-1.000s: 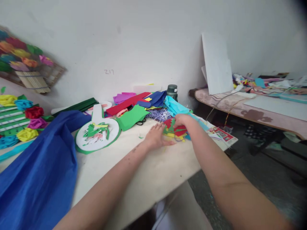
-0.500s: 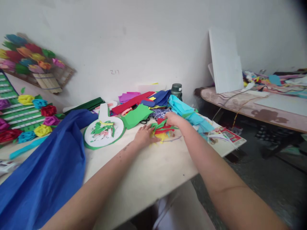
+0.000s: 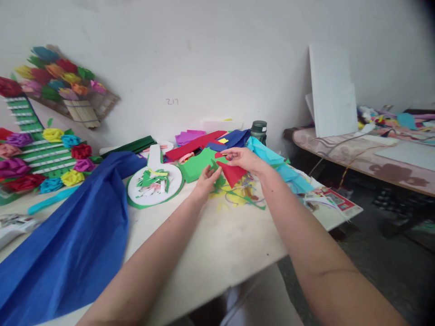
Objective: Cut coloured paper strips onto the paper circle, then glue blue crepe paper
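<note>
My right hand (image 3: 246, 159) pinches a pointed piece of red paper (image 3: 234, 174), lifted over the scrap heap. Close to its left, my left hand (image 3: 206, 180) has its fingers curled round a green paper scrap (image 3: 214, 165), partly hidden by the fingers. Beneath both hands lie loose yellow and green scraps (image 3: 238, 195). Just behind them, a larger green sheet (image 3: 200, 163) lies at the front of the stacked coloured paper. Left of my left hand is a white, paddle-shaped board (image 3: 132, 188) edged in green, with paper clippings (image 3: 154, 181) on it.
Blue cloth-like sheeting (image 3: 91, 235) covers the table's left side. Paper flowers (image 3: 81, 151) stand at far left. Behind are red strips (image 3: 195, 146), blue sheets (image 3: 234, 139) and a dark bottle (image 3: 259, 129). Light blue paper (image 3: 268, 151) lies to the right, and a second table (image 3: 326, 140) stands beyond.
My right hand has risen from the heap with the red paper, uncovering more scraps. My left hand has come up off the table and its fingers have curled. The view has shifted slightly left.
</note>
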Demonstrator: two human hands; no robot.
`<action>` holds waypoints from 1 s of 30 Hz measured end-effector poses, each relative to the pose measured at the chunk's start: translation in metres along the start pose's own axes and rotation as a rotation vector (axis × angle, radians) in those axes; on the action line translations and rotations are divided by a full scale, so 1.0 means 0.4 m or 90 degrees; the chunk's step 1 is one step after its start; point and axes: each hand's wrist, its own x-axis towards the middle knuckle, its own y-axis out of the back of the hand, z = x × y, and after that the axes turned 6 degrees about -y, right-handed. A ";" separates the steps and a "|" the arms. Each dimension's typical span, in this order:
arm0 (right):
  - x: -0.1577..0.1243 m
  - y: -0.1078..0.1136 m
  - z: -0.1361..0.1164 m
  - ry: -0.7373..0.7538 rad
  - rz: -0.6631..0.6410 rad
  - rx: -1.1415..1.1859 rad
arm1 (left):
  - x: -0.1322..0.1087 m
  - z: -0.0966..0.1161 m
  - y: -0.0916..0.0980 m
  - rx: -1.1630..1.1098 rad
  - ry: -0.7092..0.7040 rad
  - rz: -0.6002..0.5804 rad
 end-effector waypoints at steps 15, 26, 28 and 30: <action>0.039 -0.030 0.028 -0.151 -0.119 0.070 | 0.015 0.001 0.036 -0.097 -0.003 -0.021; 0.071 -0.058 0.069 -0.121 -0.093 0.042 | 0.018 -0.007 0.029 -0.110 0.052 0.018; 0.079 -0.058 0.077 -0.091 -0.084 0.066 | 0.015 0.006 0.029 -0.161 0.072 -0.032; 0.087 -0.058 0.079 -0.065 -0.093 0.087 | 0.011 0.017 0.029 -0.197 0.079 -0.074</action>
